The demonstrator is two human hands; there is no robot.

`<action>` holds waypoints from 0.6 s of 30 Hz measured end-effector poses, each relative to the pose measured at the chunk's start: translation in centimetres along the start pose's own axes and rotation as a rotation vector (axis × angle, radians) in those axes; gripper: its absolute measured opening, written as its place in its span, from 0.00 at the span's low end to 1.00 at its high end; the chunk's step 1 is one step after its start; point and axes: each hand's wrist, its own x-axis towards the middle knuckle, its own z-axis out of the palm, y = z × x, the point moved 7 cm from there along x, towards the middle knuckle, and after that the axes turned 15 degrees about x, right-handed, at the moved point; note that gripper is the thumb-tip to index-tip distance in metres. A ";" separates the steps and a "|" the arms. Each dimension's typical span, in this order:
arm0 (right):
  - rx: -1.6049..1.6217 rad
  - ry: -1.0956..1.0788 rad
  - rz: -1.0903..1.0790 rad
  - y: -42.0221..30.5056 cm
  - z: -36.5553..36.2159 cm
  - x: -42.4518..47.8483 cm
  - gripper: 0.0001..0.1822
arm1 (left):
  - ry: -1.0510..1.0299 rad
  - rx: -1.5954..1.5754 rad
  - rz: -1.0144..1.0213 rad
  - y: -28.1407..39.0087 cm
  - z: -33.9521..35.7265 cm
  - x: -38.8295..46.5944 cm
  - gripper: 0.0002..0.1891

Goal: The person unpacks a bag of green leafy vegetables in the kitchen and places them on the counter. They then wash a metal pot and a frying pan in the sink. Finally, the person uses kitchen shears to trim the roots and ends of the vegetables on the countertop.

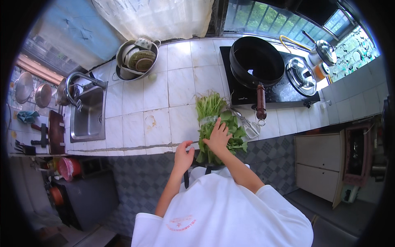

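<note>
A bundle of leafy greens [211, 106] lies at the front edge of the white tiled counter [182, 119], its pale stems toward the wall and its leaves toward me. A clear band or tape wraps the stems. My right hand [218, 136] rests on the leaves with its fingers spread, just below the band. My left hand [184, 156] is at the counter's edge, left of the greens, with thumb and fingers apart and nothing in it. Metal scissors with pale handles [250, 128] lie right of the greens, partly covered by leaves.
A black wok [257, 63] stands on the black stove [242, 98], its wooden handle toward me, with a glass lid [301, 76] beside it. A metal basin of bowls [118, 69] and a small round pale-green thing [152, 76] are back left, the sink [89, 115] far left.
</note>
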 end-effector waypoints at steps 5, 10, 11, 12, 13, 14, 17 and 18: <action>0.287 -0.081 0.004 2.7 -0.7 2.4 0.56 | 0.060 -0.099 0.009 1.0 -2.5 -0.7 0.14; 0.934 -0.197 -0.158 1.9 -5.0 2.5 0.42 | 0.105 -0.182 0.064 3.4 -5.6 -1.0 0.12; 1.047 -0.275 -0.110 1.6 -5.0 2.3 0.41 | 0.141 -0.197 0.118 4.2 -6.4 -1.0 0.12; 1.185 -0.353 -0.094 0.9 -5.1 2.0 0.41 | 0.159 -0.176 0.113 4.7 -7.0 -1.1 0.13; 1.340 -0.440 -0.096 0.1 -5.3 1.6 0.40 | 0.188 -0.161 0.126 5.3 -7.8 -1.1 0.13; 1.498 -0.516 -0.105 -0.9 -5.3 1.2 0.37 | 0.223 -0.150 0.150 6.0 -8.6 -1.2 0.14; 1.848 -0.782 -0.021 -2.7 -5.2 -0.2 0.35 | 0.275 -0.147 0.198 7.9 -10.7 -1.5 0.12; 1.902 -0.860 0.030 -2.9 -5.1 -0.7 0.34 | 0.276 -0.132 0.193 8.5 -11.3 -1.6 0.13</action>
